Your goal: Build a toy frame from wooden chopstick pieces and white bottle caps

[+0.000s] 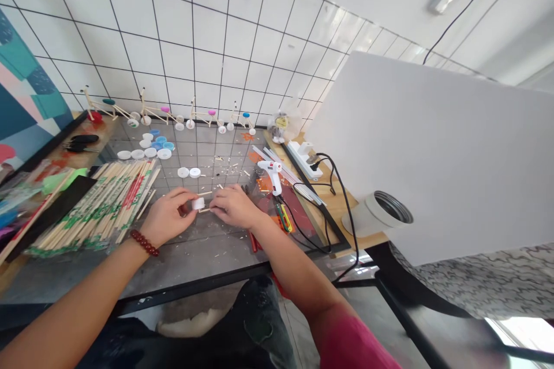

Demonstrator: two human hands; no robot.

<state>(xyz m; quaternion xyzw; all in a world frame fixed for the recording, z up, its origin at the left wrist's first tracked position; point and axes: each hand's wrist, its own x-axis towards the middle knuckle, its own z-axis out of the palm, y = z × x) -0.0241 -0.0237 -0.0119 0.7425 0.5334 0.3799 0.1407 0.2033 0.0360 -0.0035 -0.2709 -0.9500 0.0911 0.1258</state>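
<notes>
The cap (198,203) is white, the stick (205,210) beige, the bracelet (145,243) dark red, the sleeve (355,346) pink. Green and red print marks the wrappers (99,199); black lines grid the white wall (210,23). The desk (194,249) is grey.

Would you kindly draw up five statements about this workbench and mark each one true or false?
1. The left hand holds a white cap. True.
2. The beaded bracelet is on the right wrist. False: the bracelet is on the left wrist.
3. A black plug sits in the white power strip. True.
4. The right hand grips the glue gun. False: it pinches a thin stick; the glue gun rests apart from it.
5. The bundled sticks are left of the glue gun. True.
</notes>
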